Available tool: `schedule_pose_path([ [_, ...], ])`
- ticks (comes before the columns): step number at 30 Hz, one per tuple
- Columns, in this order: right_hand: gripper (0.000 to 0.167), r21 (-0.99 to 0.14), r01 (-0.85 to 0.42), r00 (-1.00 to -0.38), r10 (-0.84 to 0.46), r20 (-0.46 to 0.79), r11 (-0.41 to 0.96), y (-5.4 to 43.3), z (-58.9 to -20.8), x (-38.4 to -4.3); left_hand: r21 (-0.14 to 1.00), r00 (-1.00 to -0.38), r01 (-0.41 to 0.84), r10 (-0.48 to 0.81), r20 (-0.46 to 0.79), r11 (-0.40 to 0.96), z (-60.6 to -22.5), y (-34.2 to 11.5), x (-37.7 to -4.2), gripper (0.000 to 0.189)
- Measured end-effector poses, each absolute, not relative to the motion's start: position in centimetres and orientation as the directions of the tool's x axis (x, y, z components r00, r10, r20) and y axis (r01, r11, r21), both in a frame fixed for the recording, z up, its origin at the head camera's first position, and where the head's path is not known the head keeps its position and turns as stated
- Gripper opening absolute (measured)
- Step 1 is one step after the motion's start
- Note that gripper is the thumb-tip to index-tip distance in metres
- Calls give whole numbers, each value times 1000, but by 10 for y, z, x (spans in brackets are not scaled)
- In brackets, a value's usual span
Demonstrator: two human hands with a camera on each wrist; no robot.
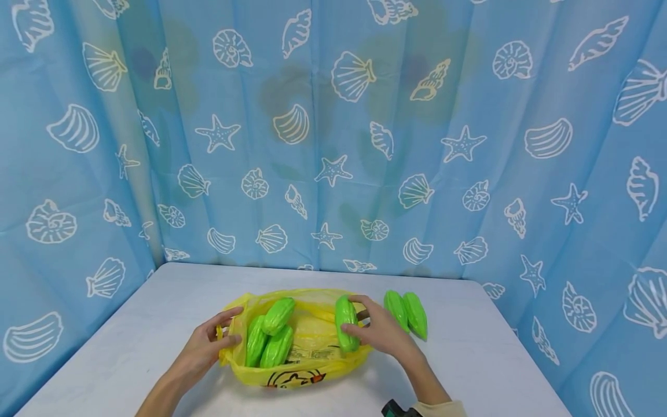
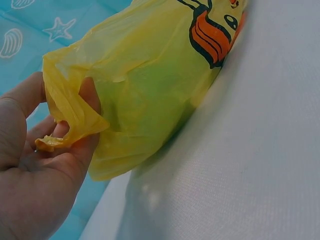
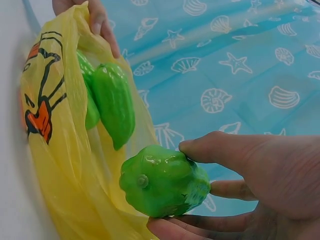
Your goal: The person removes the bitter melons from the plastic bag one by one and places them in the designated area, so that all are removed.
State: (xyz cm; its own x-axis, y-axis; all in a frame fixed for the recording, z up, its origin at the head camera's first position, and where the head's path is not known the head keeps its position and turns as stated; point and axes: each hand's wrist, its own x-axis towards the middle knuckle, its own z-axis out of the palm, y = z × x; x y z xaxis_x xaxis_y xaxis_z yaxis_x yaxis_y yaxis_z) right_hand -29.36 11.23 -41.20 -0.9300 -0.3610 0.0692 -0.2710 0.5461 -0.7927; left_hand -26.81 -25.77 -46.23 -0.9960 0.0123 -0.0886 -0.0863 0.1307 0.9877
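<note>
1. Left hand [image 1: 205, 341]: grip holds the left end of the yellow printed thin-plastic bag [image 1: 333, 373], fingers curled in the plastic. Bag mouth is open.
2. Right hand [image 1: 377, 327]: grip has one glossy green, ribbed, elongated vegetable [image 1: 345, 324] between thumb and fingers, at the bag mouth's right end. Cannot tell if it touches the bag.
3. Three matching green pieces [image 1: 278, 315] bunched inside the bag, just right of the left grip.
4. Two loose green pieces [image 1: 416, 315], side by side on the white counter [image 1: 469, 370], just right of the right grip.
</note>
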Motion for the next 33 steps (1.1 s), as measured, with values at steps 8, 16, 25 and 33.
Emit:
schedule_pose_path([
  [8,68,-798,-249,-938,-341,59,549,124,-414,-295,991,-996,-77,30,-80,112,-464,-258,-269,68],
  [16,66,-771,-227,-960,-271,73,595,138,-413,-297,989,-996,-83,17,-86,126,-465,-258,-270,68],
  [25,65,-775,-177,-977,-203,64,606,152,-406,-296,990,-996,-80,20,-83,114,-464,-258,-269,68],
  [33,66,-769,-172,-981,-177,78,616,166,-405,-299,990,-996,-86,27,-89,108,-464,-258,-269,67],
])
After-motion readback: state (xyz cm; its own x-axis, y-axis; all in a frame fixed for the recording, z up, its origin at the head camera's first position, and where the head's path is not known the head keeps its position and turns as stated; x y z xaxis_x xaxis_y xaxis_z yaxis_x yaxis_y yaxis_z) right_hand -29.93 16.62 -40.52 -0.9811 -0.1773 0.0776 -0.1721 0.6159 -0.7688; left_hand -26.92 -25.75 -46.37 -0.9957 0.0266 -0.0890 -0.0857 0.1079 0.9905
